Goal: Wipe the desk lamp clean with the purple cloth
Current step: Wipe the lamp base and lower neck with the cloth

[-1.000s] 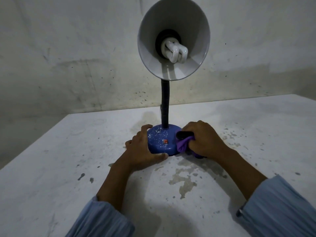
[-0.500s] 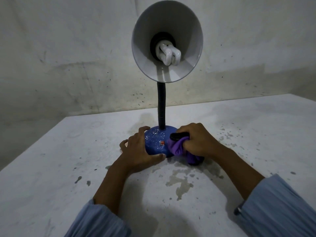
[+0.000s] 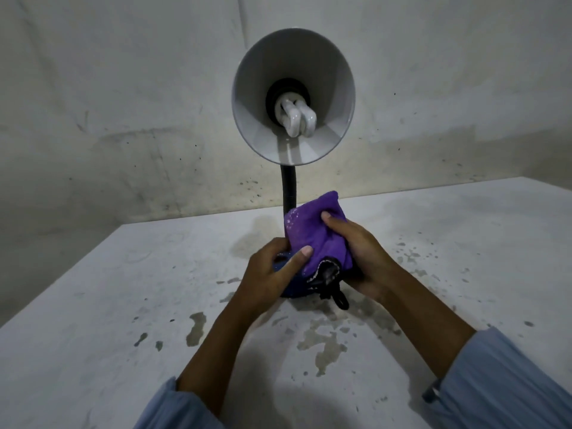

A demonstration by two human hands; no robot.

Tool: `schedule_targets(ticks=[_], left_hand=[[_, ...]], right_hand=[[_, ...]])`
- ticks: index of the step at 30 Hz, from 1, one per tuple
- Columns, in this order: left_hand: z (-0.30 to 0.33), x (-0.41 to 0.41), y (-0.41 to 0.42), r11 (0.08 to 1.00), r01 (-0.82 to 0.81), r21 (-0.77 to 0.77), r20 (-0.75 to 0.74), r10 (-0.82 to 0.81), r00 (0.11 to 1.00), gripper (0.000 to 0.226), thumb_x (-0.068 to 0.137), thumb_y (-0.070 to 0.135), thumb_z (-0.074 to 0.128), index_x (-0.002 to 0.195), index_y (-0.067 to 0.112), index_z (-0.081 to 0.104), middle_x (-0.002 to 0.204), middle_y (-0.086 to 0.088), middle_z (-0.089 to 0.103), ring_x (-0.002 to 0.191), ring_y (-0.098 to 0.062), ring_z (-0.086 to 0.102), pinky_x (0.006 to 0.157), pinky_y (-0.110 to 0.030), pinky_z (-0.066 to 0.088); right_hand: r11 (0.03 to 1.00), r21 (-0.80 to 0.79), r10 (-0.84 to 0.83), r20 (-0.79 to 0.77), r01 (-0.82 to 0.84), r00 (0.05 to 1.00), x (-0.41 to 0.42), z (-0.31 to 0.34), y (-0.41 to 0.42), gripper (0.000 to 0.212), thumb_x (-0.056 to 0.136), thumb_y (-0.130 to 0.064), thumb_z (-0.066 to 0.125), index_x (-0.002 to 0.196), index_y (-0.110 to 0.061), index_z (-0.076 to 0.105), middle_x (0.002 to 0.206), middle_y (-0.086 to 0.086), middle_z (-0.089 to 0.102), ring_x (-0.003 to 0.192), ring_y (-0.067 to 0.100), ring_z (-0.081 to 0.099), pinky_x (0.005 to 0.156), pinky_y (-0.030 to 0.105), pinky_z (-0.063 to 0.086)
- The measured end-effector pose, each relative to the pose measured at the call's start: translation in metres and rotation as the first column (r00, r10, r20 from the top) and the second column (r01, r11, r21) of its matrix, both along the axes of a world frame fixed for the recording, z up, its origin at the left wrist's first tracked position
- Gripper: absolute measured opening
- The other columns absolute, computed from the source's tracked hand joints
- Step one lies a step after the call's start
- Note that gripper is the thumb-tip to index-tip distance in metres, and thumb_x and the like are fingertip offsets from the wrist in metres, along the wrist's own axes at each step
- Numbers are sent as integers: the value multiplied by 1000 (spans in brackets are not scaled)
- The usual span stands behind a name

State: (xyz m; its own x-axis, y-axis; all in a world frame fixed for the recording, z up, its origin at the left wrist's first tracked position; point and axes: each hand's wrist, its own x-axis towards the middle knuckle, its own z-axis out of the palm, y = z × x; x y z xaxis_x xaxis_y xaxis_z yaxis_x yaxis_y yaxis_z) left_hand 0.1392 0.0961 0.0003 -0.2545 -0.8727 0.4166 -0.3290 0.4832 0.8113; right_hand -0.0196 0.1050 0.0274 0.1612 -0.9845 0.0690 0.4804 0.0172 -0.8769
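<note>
The desk lamp [image 3: 293, 97] stands mid-table: a grey shade with a white spiral bulb faces me, on a black gooseneck above a blue round base [image 3: 294, 286] that is mostly hidden. The purple cloth [image 3: 312, 233], with a black edge and loop hanging at its lower end, is lifted above the base in front of the neck. My right hand [image 3: 362, 252] grips the cloth from the right. My left hand [image 3: 272, 274] pinches the cloth's left edge with its thumb, over the base.
The white table [image 3: 123, 305] is stained with dark spots and patches, mostly in front of and right of the lamp. A dirty white wall [image 3: 123, 103] rises right behind the table's far edge.
The cloth has come up off the base's right side and is spread in both hands. My left hand has left the base's side and taken the cloth's edge.
</note>
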Motion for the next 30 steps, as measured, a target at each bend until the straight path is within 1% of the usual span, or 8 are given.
schedule_targets(ticks=[5, 7, 10, 16, 20, 23, 27, 30], left_hand=[[3, -9, 3, 989, -7, 147, -174, 33, 984, 26, 69, 46, 67, 91, 38, 57, 85, 22, 67, 82, 5, 64, 61, -9, 49], [6, -11, 5, 965, 74, 250, -328, 12, 945, 32, 67, 34, 72, 96, 33, 59, 92, 13, 69, 86, -7, 67, 62, -17, 53], [10, -7, 7, 903, 248, 352, -550, -15, 835, 46, 60, 18, 77, 103, 22, 62, 96, -4, 70, 85, -24, 69, 63, -30, 56], [9, -5, 12, 722, 597, 350, -803, -97, 588, 52, 59, 4, 62, 111, 6, 60, 110, -18, 66, 90, -30, 67, 78, -42, 56], [13, -3, 13, 741, 536, 406, -730, -90, 677, 47, 60, 1, 61, 106, 9, 57, 92, -13, 68, 73, -22, 69, 60, -32, 57], [18, -1, 15, 770, 476, 424, -654, -103, 749, 36, 63, 7, 66, 98, 12, 59, 73, -5, 70, 62, -16, 67, 51, -26, 54], [21, 1, 14, 787, 449, 423, -650, -82, 755, 40, 73, 40, 58, 106, 18, 57, 80, -2, 74, 66, -14, 69, 52, -23, 54], [22, 8, 9, 826, 371, 425, -637, -19, 771, 48, 71, 47, 57, 111, 19, 56, 95, -8, 71, 75, -20, 69, 64, -30, 57]], right_hand=[[992, -56, -121, -256, 110, 959, 4, -6, -1, 32, 87, -34, 60, 114, -16, 59, 108, 8, 69, 96, 23, 67, 79, 33, 56], [982, -93, -185, -297, 165, 937, 6, -6, -1, 34, 86, -32, 62, 116, -18, 55, 107, 8, 69, 93, 23, 68, 81, 35, 56], [948, -189, -307, -333, 255, 892, 13, -7, 1, 39, 81, -31, 68, 112, -22, 45, 100, 8, 66, 87, 21, 67, 74, 32, 56], [775, -477, -600, -351, 414, 719, 20, -9, 3, 32, 75, -29, 75, 93, -24, 49, 106, 3, 56, 91, 17, 56, 72, 25, 51], [776, -479, -608, -392, 411, 690, 19, -13, 2, 21, 75, -29, 75, 87, -21, 60, 106, 2, 58, 96, 14, 55, 74, 20, 46], [829, -400, -543, -401, 392, 738, 18, -15, -1, 15, 76, -28, 74, 84, -19, 66, 100, 1, 64, 96, 18, 58, 83, 30, 49], [805, -483, -562, -436, 344, 703, 20, -13, 1, 7, 76, -31, 74, 77, -28, 68, 90, -13, 64, 91, 3, 56, 75, 16, 43], [774, -527, -605, -453, 350, 655, 19, -11, 2, 18, 75, -31, 75, 66, -40, 62, 74, -27, 57, 81, -8, 55, 68, 10, 40]])
